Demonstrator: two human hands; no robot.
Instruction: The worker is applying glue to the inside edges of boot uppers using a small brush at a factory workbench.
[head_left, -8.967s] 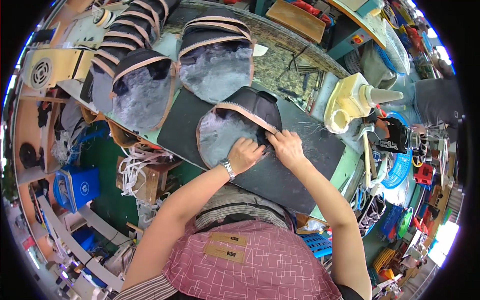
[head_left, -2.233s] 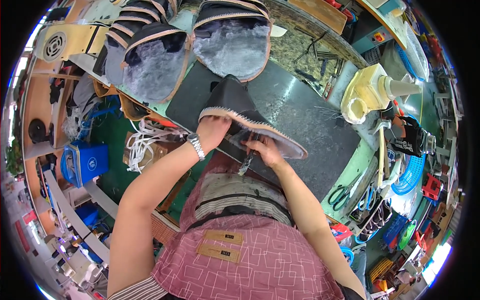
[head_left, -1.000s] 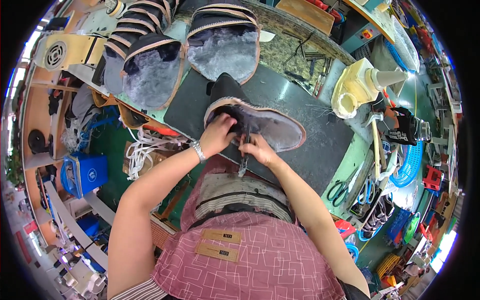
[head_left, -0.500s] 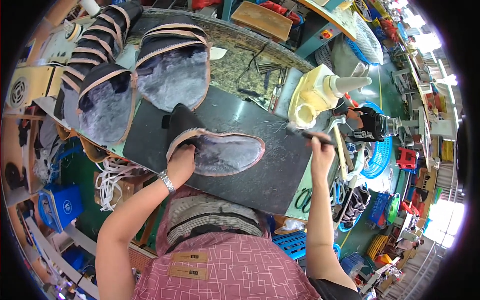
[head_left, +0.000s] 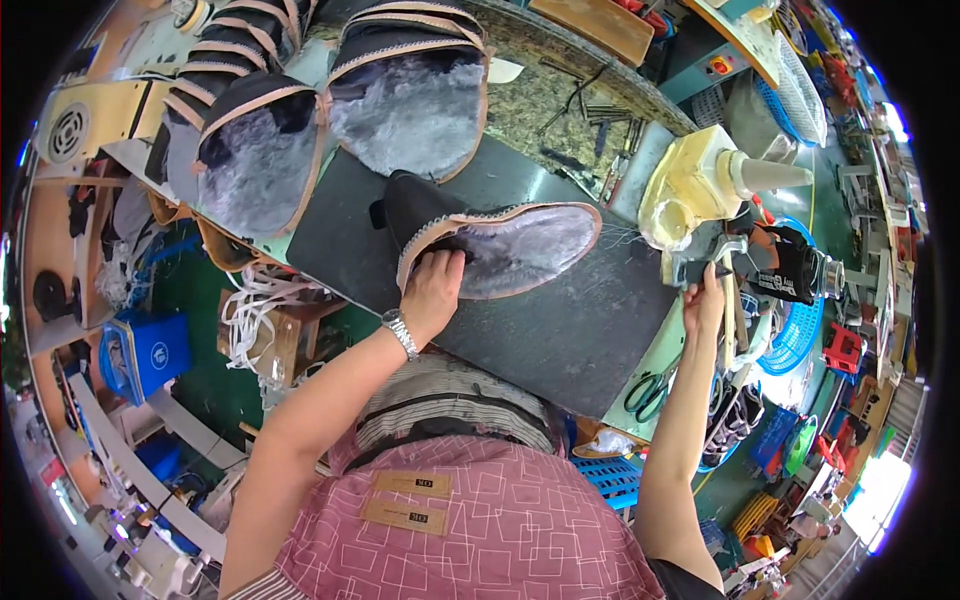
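Right hand [head_left: 704, 298] has moved from the fleece-lined black slipper [head_left: 540, 245] to near the yellow container [head_left: 690, 190] since a second ago, fingers closed on a dark-handled brush [head_left: 692, 272]. Left hand [head_left: 435, 292] grips slipper's rim, over black mat [head_left: 540, 350]. Hands well apart.

Open lane: bare black mat [head_left: 560, 340] right and near side of the fleece-lined slipper [head_left: 545, 240]. Left hand [head_left: 435, 292] blocks the slipper's mouth. Far side tight: slipper stack [head_left: 410, 110] close behind the toe. Right edge crowded: glue pot [head_left: 690, 195], right hand [head_left: 705, 300], hammer [head_left: 733, 245]; scissors [head_left: 648, 397] at the near-right corner. Bare strip left of slipper too.
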